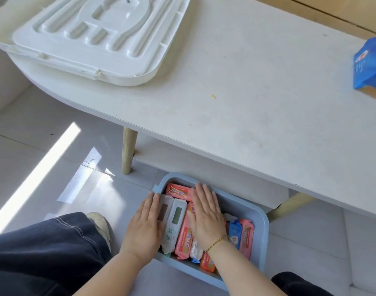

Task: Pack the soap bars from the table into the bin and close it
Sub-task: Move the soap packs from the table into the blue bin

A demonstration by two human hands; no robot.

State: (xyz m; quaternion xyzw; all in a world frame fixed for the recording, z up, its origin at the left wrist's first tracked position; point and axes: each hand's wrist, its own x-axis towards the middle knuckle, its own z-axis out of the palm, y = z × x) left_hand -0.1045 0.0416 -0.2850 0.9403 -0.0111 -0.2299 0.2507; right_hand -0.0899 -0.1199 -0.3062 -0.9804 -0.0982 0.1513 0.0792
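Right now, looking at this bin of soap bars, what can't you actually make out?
Head view only:
- Soap bars under the right hand: covered by the palm.
- Bin near edge: hidden by the forearms.
- Blue package on the table: cut off by the frame edge.
- Wrapper print: too small to read.

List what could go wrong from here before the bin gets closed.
1. One blue package lies on the table at the far right edge; if it is soap, it could be left out.
2. The soap bars stand packed up to the blue bin's rim under both flat hands, left hand and right hand; the white lid may not seat.
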